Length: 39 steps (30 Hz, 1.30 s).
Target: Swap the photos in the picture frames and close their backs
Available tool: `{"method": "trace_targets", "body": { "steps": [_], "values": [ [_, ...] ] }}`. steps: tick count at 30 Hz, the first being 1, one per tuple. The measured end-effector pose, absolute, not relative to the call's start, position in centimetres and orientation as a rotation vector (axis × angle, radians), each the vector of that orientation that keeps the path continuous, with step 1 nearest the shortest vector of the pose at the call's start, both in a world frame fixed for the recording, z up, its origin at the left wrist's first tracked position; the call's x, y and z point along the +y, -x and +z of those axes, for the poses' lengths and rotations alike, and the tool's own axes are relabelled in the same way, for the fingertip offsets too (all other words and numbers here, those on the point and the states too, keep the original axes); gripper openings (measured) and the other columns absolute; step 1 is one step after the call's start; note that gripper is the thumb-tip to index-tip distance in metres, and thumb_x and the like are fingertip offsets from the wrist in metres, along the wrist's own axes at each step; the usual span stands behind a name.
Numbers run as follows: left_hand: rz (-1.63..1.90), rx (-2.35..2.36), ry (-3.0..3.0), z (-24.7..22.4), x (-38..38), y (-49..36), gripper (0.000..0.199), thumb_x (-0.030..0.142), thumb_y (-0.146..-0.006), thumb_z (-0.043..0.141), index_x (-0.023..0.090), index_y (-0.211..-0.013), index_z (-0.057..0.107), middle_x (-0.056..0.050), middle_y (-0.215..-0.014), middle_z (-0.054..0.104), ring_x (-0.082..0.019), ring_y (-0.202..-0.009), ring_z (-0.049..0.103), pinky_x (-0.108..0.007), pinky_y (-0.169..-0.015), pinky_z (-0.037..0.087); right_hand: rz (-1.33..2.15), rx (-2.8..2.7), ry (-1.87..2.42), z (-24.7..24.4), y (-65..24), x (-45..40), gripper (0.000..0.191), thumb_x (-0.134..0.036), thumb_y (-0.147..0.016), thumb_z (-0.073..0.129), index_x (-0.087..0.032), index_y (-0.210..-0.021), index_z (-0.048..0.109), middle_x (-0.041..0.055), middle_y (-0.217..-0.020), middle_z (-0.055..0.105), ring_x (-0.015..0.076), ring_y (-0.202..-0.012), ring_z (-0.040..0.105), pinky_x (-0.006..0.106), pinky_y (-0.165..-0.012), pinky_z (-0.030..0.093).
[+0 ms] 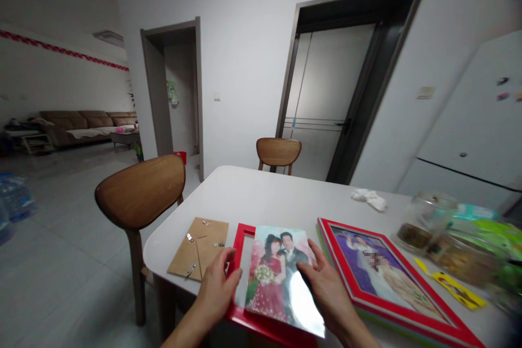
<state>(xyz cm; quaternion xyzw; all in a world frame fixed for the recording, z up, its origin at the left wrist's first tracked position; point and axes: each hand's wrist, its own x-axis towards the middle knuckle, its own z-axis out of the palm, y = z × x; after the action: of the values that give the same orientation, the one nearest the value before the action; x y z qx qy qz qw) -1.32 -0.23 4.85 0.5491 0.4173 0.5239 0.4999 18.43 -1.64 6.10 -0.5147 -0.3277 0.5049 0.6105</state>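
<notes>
A glossy photo [271,277] of a couple lies slantwise over a red picture frame [243,232] at the table's near edge. My right hand [328,291] grips the photo's right edge, thumb on top. My left hand [220,283] is closed on the red frame's left side, its fingers curled at the border. Left of it rests a brown backing board [191,247] with metal clips. On the right, another red frame [342,272] holding a wedding picture lies on top of other frames.
The white table [253,190] has crumpled tissue [369,198], glass jars [424,220] and a yellow packet [459,289] towards the right. Wooden chairs stand at the left [142,190] and far side [279,151].
</notes>
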Motion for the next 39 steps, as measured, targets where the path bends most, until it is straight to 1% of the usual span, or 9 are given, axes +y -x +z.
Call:
{"method": "trace_targets", "body": {
  "steps": [7,12,16,18,23,27,32,36,39],
  "values": [
    [1.064,0.832,-1.456,9.0,-3.6,-1.6,0.061,0.015,-0.057,0.067,0.021,-0.115,0.048,-0.007,-0.118,0.05,-0.029,-0.11,0.041,-0.036,-0.094,0.028,0.827,-1.09,1.22,9.5,-14.8,-2.3,0.066,-0.029,-0.065,0.057,-0.021,-0.125,0.032,0.0045,-0.099,0.061,0.0176,-0.078,0.059,0.028,-0.067,0.048],
    [1.117,0.72,-1.405,10.1,-4.0,-1.3,0.078,0.004,-0.051,0.068,0.021,-0.121,0.039,-0.006,-0.115,0.052,-0.027,-0.104,0.047,-0.032,-0.086,0.037,0.9,-1.391,1.198,10.3,-12.9,-2.9,0.041,-0.035,-0.069,0.053,-0.02,-0.107,0.054,0.0081,-0.1,0.06,0.0201,-0.078,0.058,0.028,-0.056,0.049],
    [1.239,0.771,-1.222,9.1,-3.5,-0.6,0.044,0.015,-0.063,0.063,0.016,-0.106,0.053,-0.007,-0.105,0.059,-0.025,-0.099,0.051,-0.031,-0.087,0.037,0.845,-1.491,1.127,9.3,-12.5,-3.0,0.028,-0.035,-0.073,0.049,-0.022,-0.093,0.063,0.0068,-0.11,0.056,0.0214,-0.1,0.05,0.037,-0.086,0.039],
    [1.253,0.782,-1.019,8.4,-3.1,-0.3,0.033,0.023,-0.068,0.06,0.014,-0.1,0.055,-0.008,-0.098,0.062,-0.025,-0.093,0.055,-0.033,-0.082,0.04,0.844,-1.503,1.133,9.0,-12.7,-2.8,0.028,-0.033,-0.072,0.051,-0.023,-0.095,0.062,0.0071,-0.109,0.056,0.0211,-0.1,0.05,0.038,-0.089,0.037],
    [1.173,0.649,-0.74,8.0,-3.1,0.3,0.043,0.024,-0.064,0.065,0.014,-0.103,0.052,-0.008,-0.084,0.067,-0.024,-0.078,0.061,-0.034,-0.07,0.045,0.653,-1.243,1.317,9.1,-14.6,-2.2,0.037,-0.029,-0.063,0.058,-0.021,-0.099,0.058,0.0077,-0.111,0.054,0.0243,-0.1,0.049,0.039,-0.087,0.036],
    [1.099,0.664,-0.7,8.2,-3.2,0.1,0.045,0.021,-0.058,0.068,0.013,-0.1,0.054,-0.009,-0.081,0.067,-0.025,-0.075,0.062,-0.034,-0.068,0.046,1.232,-1.054,1.134,8.9,-15.0,-2.7,0.038,-0.03,-0.066,0.051,-0.018,-0.103,0.054,0.0075,-0.095,0.063,0.0234,-0.082,0.059,0.037,-0.072,0.045],
    [1.157,0.714,-0.917,6.6,-1.5,0.6,0.041,0.023,-0.063,0.064,0.014,-0.101,0.054,-0.011,-0.09,0.064,-0.026,-0.088,0.058,-0.037,-0.08,0.041,1.468,-0.861,1.008,7.6,-15.8,-2.7,0.043,-0.022,-0.066,0.049,-0.018,-0.109,0.046,0.0058,-0.084,0.067,0.0208,-0.071,0.062,0.032,-0.06,0.047],
    [1.3,1.025,-1.346,4.4,-0.5,1.9,0.038,0.016,-0.058,0.065,0.019,-0.095,0.06,-0.009,-0.106,0.059,-0.027,-0.108,0.044,-0.036,-0.098,0.022,1.326,-0.848,1.216,6.1,-18.6,-1.6,0.045,-0.018,-0.064,0.048,-0.016,-0.108,0.047,0.0065,-0.083,0.067,0.0209,-0.069,0.062,0.03,-0.056,0.046],
    [1.197,1.135,-1.602,2.9,-0.9,2.0,0.034,0.013,-0.06,0.061,0.02,-0.093,0.063,-0.01,-0.112,0.055,-0.028,-0.11,0.042,-0.039,-0.099,0.021,1.207,-0.921,1.333,5.0,-19.9,-1.0,0.047,-0.017,-0.062,0.046,-0.014,-0.109,0.047,0.0079,-0.087,0.066,0.0212,-0.074,0.062,0.029,-0.057,0.046]
  ]
}}
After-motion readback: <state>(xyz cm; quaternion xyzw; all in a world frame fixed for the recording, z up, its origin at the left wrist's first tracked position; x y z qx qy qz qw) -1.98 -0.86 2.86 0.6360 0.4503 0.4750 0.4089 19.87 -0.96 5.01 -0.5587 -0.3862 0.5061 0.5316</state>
